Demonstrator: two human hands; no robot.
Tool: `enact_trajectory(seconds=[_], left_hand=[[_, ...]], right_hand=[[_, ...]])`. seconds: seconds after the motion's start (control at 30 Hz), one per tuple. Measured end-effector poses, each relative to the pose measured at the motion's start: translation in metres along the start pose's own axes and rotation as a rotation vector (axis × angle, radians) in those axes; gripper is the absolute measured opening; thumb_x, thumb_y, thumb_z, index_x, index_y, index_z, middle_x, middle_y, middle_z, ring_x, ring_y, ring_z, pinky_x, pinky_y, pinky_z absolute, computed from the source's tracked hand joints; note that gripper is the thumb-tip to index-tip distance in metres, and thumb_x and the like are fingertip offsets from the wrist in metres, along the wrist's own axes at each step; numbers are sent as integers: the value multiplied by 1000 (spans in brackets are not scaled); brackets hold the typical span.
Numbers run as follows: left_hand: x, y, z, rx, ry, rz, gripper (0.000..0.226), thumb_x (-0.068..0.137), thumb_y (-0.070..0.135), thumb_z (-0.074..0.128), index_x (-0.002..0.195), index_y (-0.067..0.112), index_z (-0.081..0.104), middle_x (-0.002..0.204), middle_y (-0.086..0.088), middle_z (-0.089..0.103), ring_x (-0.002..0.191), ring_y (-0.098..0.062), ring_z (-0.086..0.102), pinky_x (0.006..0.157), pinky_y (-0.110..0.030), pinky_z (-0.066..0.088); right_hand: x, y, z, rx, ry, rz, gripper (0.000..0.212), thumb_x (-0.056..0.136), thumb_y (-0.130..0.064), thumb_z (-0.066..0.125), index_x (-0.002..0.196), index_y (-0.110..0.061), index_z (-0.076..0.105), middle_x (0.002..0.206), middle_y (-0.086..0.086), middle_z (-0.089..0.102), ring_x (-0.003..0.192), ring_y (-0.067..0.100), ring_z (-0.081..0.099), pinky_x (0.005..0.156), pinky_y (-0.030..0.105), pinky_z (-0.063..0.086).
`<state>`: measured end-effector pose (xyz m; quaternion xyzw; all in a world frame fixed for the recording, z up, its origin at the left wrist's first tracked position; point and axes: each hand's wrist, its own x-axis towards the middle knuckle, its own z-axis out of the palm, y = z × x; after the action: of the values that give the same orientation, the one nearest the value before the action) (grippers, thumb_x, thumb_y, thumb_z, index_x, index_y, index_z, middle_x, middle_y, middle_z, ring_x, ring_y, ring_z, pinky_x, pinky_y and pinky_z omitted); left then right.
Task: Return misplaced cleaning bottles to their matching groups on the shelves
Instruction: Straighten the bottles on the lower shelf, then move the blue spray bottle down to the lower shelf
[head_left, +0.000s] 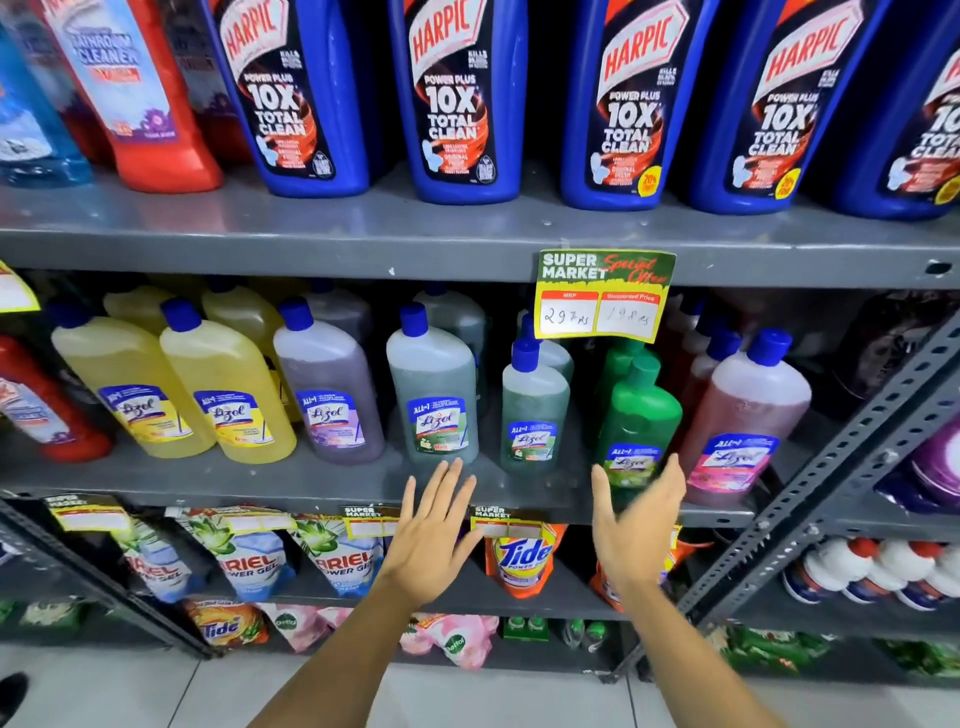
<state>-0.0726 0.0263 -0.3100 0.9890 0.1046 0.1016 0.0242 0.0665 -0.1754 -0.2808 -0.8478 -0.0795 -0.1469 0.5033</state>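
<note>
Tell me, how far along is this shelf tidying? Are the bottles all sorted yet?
Mostly sorted: the blue Harpic bottles line the top shelf, and the Lizol row runs by colour, yellow, purple, grey-green, green, pink. Nothing is in hand: the left hand and right hand are open and empty. Possibly left: a red bottle beside the yellow ones.

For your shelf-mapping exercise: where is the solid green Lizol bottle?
In the head view, the green Lizol bottle stands right of centre on the middle shelf, between the small grey-green bottle and the pink bottle.
</note>
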Motion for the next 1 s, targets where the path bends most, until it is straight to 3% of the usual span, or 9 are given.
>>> enact_trajectory(seconds=[0.13,0.23,0.33,0.43,0.57,0.67,1.0], left_hand=[[-3,-7,-53,2,167,38,61,99,48,28,151,17,26,160,-2,14,149,-22,7,117,-54,10],[-9,-21,-112,31,313,6,59,99,46,30,150,15,29,159,-2,22,148,-21,10,116,-52,11],[-14,-35,-175,17,473,-32,57,101,46,25,147,13,35,157,-3,26,147,-21,17,118,-49,10],[-22,-49,-228,18,635,-109,55,101,43,28,145,13,40,157,-4,30,147,-24,17,119,-49,7],[-31,-71,-272,42,785,-170,54,102,43,27,139,10,48,153,-7,36,146,-24,22,118,-51,11],[-39,-99,-287,33,853,-181,48,99,32,36,140,9,47,153,-6,36,146,-21,21,117,-54,14],[-68,-247,-334,121,942,-102,49,96,29,38,139,8,47,154,-10,32,145,-23,24,115,-52,20]], right_hand=[[-32,-39,-17,17,-104,-404,63,100,-49,33,148,-9,31,155,9,35,149,22,22,119,46,24],[-19,-97,-28,55,-145,-736,60,101,-47,32,148,-10,34,159,9,30,151,27,16,122,46,11],[7,-164,-36,126,-83,-966,57,101,-46,35,146,-11,37,158,16,27,150,36,15,120,54,10],[22,-218,-38,144,-8,-1115,52,101,-42,36,143,-12,38,157,17,24,152,32,11,119,56,11],[23,-265,-25,152,36,-1175,52,102,-43,35,145,-14,37,158,16,22,152,32,10,117,61,14],[15,-292,-8,113,63,-1194,54,101,-42,38,147,-14,36,159,17,22,151,34,12,116,62,18],[-47,-397,94,-54,127,-1122,61,98,-44,41,151,-15,34,161,20,22,151,33,13,115,63,20]])
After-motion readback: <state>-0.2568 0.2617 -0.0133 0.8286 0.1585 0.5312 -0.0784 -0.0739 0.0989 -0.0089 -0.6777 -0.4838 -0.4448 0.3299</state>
